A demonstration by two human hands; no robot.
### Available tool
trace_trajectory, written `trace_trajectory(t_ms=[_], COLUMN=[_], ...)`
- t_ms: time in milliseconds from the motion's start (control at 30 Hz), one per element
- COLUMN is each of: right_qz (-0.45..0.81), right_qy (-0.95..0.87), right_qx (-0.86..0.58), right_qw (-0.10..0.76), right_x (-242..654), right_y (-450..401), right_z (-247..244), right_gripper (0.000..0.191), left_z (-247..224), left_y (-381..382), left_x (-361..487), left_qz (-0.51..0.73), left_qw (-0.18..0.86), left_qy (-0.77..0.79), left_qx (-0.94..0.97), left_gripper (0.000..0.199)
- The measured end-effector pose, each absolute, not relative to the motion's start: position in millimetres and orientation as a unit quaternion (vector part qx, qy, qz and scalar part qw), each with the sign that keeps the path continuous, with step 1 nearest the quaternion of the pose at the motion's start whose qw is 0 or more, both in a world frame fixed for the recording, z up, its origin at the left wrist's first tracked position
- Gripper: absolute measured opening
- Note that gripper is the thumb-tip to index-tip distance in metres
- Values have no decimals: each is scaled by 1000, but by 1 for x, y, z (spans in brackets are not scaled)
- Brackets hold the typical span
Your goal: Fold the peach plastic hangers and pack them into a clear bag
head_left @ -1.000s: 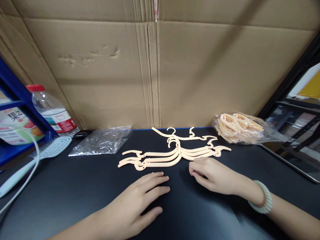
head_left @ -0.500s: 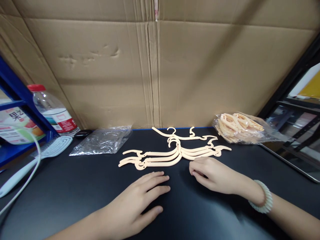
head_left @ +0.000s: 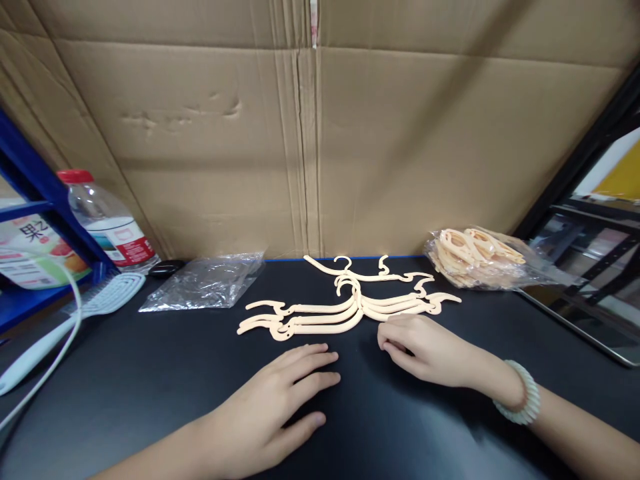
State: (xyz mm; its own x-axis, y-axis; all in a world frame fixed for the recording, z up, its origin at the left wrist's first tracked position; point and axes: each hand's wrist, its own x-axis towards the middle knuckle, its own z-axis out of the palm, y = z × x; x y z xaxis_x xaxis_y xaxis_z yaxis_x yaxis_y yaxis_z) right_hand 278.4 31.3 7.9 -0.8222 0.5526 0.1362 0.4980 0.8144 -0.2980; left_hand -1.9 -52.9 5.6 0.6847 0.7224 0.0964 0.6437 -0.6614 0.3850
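Note:
Several cream plastic folding hangers (head_left: 325, 327) lie overlapped on the black table, their hooks bunched at the middle. Behind them is one more cream hanger (head_left: 370, 276), near the table's back edge. My left hand (head_left: 280, 403) rests palm down in front of the hangers, fingers spread, holding nothing. My right hand (head_left: 420, 347) is curled with its fingers bent in, just in front of the right-hand arms of the hangers; nothing shows in it. A pale green coil band (head_left: 523, 393) circles my right wrist.
A clear bag of cream hangers (head_left: 475, 257) lies at the back right, beside a black-framed rack. An empty plastic bag (head_left: 203, 283), a bottle (head_left: 117, 230) and a light blue hairbrush (head_left: 107, 297) are on the left. Cardboard (head_left: 225, 167) stands behind.

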Motion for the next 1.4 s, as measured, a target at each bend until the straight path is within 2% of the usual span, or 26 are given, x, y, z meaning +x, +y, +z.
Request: trace_trajectory(t_ms=[267, 400, 633, 833, 933, 1033, 1200, 1400], right_qz=[80, 39, -3, 6, 17, 49, 145, 208], right_qy=[-897, -875, -869, -829, -794, -767, -732, -694], right_qx=[-353, -384, -456, -546, -603, -639, -665, -689], right_qw=[255, 292, 190, 122, 81, 36, -21, -10], right_x=[286, 293, 294, 280, 268, 258, 250, 249], right_y=[57, 83, 121, 159, 174, 184, 194, 202], right_z=[2, 1, 19, 34, 33, 28, 26, 27], right_gripper=[15, 16, 25, 20, 29, 37, 32, 33], left_z=[5, 4, 5, 6, 5, 5, 6, 5], left_y=[-54, -54, -55, -54, -54, -55, -55, -54], left_x=[-4, -4, -2, -2, -3, -2, -2, -2], left_qz=[143, 143, 151, 149, 153, 157, 141, 139], left_qw=[165, 159, 145, 139, 139, 140, 137, 132], left_qy=[371, 366, 356, 355, 351, 348, 352, 353], left_qx=[903, 906, 911, 912, 913, 914, 915, 916], left_gripper=[44, 43, 42, 40, 40, 39, 39, 39])
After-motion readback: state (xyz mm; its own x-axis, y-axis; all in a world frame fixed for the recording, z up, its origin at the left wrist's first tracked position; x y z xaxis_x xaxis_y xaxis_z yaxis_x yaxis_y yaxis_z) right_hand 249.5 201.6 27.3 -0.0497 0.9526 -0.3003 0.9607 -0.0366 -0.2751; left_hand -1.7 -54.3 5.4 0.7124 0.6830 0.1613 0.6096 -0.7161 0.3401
